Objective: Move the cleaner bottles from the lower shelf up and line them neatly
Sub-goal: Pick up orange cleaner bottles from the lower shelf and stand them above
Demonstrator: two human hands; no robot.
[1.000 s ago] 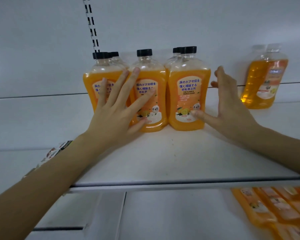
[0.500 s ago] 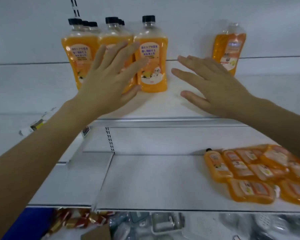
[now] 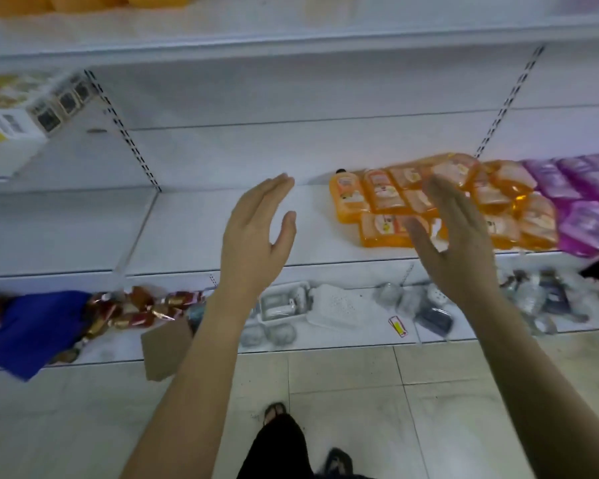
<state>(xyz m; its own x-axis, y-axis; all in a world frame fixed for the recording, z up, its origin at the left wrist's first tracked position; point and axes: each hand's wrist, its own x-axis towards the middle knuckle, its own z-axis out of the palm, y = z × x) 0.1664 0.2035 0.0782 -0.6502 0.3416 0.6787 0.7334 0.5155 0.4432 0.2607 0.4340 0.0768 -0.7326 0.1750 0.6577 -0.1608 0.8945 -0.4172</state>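
Note:
Several orange cleaner bottles (image 3: 384,197) lie flat in a heap on the white lower shelf (image 3: 222,229), right of centre. My right hand (image 3: 453,236) hovers in front of the heap, fingers spread, holding nothing; whether it touches a bottle is unclear. My left hand (image 3: 256,233) floats open over the bare part of that shelf, well left of the bottles. At the top left edge, the orange bases of the bottles on the upper shelf (image 3: 83,1) just show.
Purple packs (image 3: 588,195) lie right of the orange heap. A boxed item (image 3: 25,108) sits on the left bay's shelf. The bottom shelf holds a blue cloth (image 3: 32,326), wrapped sweets (image 3: 135,309), a white basket (image 3: 284,302) and packaged goods. Tiled floor and my feet are below.
The view has dropped from the upper shelf to the lower one. Both hands left the standing bottles and came down; the right one now hangs in front of the lying heap.

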